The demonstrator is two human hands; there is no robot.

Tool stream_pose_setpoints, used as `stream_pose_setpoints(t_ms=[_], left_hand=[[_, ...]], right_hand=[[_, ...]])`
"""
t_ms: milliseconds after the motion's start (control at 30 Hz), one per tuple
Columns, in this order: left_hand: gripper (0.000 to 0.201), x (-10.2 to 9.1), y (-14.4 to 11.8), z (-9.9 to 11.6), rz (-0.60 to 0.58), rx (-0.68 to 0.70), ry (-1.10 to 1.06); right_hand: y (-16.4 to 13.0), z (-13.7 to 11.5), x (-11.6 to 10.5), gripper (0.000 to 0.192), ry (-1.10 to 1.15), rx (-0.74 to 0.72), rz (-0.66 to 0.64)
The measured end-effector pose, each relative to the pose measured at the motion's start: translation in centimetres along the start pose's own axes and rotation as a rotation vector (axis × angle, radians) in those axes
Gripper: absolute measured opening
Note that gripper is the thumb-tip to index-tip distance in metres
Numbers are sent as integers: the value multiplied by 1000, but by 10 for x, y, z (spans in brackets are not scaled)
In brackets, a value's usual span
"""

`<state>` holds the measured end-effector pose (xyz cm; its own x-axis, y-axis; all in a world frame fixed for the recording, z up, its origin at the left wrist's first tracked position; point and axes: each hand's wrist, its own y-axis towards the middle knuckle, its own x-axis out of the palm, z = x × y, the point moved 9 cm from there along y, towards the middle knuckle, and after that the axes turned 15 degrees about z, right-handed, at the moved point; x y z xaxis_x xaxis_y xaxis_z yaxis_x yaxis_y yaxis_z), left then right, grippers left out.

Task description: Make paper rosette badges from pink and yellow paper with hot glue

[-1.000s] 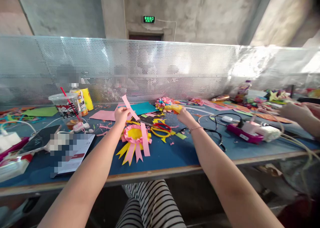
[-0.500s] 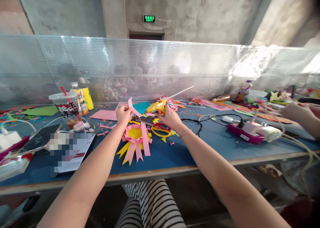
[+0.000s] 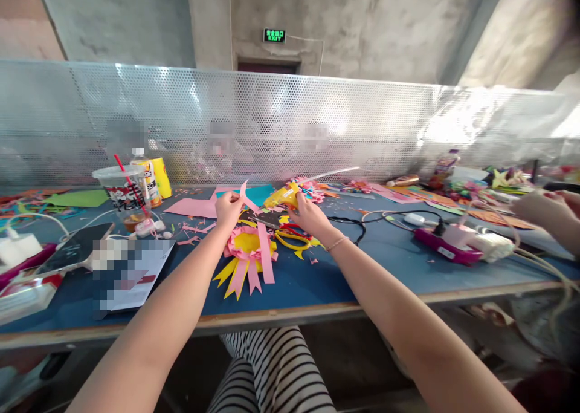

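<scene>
My left hand (image 3: pixel 229 208) pinches a pink paper strip (image 3: pixel 248 200) that loops up and slants down to the right. In my right hand (image 3: pixel 309 214) is a yellow glue gun (image 3: pixel 281 196), its nozzle pointing left toward the strip and a white glue stick (image 3: pixel 333 172) jutting from its back. Below both hands lies a paper rosette (image 3: pixel 247 243) with a yellow centre, a pleated pink rim and notched pink and yellow tails. Another pink strip (image 3: pixel 266 256) lies over its right side. Scissors with red and yellow handles (image 3: pixel 292 239) rest beside the rosette, partly under my right hand.
On the left stand a plastic cup (image 3: pixel 122 195) with a red straw, a bottle (image 3: pixel 151 183), a phone (image 3: pixel 75 250) and a tablet (image 3: pixel 140 286). A purple power strip (image 3: pixel 446 247) with cords lies right. Another person's hands (image 3: pixel 544 213) are at the far right. A perforated screen (image 3: pixel 362 129) runs behind.
The glue gun's nozzle has shifted slightly left and down, and its glue stick tilts flatter. The pink strip in my left hand now curves more. The whole view has moved slightly.
</scene>
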<state>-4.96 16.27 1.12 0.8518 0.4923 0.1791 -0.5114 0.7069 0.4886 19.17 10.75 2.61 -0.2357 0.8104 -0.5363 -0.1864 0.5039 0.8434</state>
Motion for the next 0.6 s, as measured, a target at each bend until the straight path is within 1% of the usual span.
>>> stream_pose_setpoints(t_ms=[300,600], left_hand=[[12,-1,0,0,-1,-30,-11],[13,-5,-3,9,22,-58,-41]], right_hand=[[0,-5,-5,31,-18,-10,-49],[1,-8,-12,26,16,26,-105]])
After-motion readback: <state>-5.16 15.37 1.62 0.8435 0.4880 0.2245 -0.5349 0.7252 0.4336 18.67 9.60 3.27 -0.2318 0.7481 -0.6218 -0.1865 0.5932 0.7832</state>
